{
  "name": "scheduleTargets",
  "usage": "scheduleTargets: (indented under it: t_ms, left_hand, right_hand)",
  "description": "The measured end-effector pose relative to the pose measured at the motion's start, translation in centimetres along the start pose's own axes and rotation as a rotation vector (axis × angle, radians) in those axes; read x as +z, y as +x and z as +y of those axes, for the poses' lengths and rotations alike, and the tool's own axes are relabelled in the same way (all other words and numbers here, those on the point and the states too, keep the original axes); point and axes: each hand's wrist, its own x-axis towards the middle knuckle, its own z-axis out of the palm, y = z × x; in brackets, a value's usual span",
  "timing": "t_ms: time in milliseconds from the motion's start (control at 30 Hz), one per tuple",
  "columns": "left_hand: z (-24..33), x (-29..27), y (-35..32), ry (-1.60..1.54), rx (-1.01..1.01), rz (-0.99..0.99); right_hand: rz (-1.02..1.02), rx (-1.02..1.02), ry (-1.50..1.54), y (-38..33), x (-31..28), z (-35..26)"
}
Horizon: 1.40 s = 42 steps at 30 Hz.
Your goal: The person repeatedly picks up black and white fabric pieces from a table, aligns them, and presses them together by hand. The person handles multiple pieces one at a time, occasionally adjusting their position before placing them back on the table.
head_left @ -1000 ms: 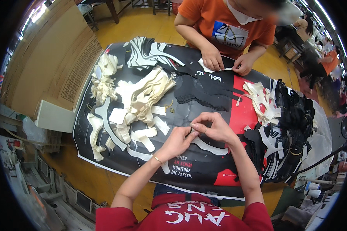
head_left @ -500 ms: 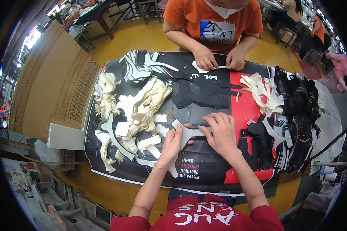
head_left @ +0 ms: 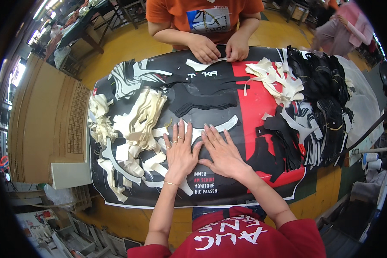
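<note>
A curved white cut piece (head_left: 228, 124) lies on the dark printed sheet (head_left: 210, 163) in front of me. My left hand (head_left: 180, 152) rests flat near the piece's left part, fingers stretched out and pointing away from me. Flat beside it is my right hand (head_left: 224, 157), its fingertips on the piece and its fingers apart. Both hands cover much of the piece, whose right end shows beyond my right fingers. Left of my hands are loose cream fabric pieces (head_left: 146, 109). A stack of black cut pieces (head_left: 202, 101) lies just beyond my fingertips.
Across the table, a person's hands (head_left: 210, 49) hold a white strip (head_left: 198, 65). At the right are cream cut pieces (head_left: 275, 79) and bundled black pieces (head_left: 327, 107). Striped black-and-white pieces (head_left: 127, 81) lie far left. A large cardboard sheet (head_left: 43, 124) stands left of the table.
Both hands have gone from holding the white piece up between them to lying flat over it on the table. The view has shifted, and the person opposite still handles a white strip.
</note>
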Motion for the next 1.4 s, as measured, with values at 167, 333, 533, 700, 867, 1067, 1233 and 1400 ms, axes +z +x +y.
scheduleTargets:
  t_ms: [167, 333, 533, 700, 867, 1067, 1233, 1400]
  left_hand:
    - [0.1, 0.2, -0.1, 0.047, 0.005, -0.006]
    - [0.0, 0.2, 0.0, 0.079, 0.014, 0.019]
    - [-0.3, 0.6, 0.0, 0.051, 0.031, 0.018]
    - [-0.6, 0.6, 0.2, 0.056, 0.063, 0.06]
    - [0.0, -0.1, -0.1, 0.106, 0.172, 0.23]
    - [2.4, 0.9, 0.3, 0.004, 0.233, 0.018]
    - [2.1, 1.3, 1.1, -0.063, 0.211, -0.045]
    - [1.8, 0.0, -1.0, -0.276, 0.24, 0.241]
  right_hand:
    - [0.046, 0.245, -0.163, -1.8, -2.0, 3.2]
    - [0.103, 0.378, -0.171, -2.4, -2.4, 4.1]
    - [0.02, 0.387, -0.242, -1.8, -2.8, 3.6]
    - [0.132, 0.352, 0.115, -3.2, -5.0, 4.4]
    - [0.238, 0.359, 0.074, -5.2, -5.9, 4.5]
    - [0.159, 0.242, -0.034, -2.7, -3.8, 4.7]
    - [0.048, 0.266, -0.163, -0.8, -2.8, 4.8]
    - [0.277, 0.127, -0.053, -3.3, -5.4, 4.8]
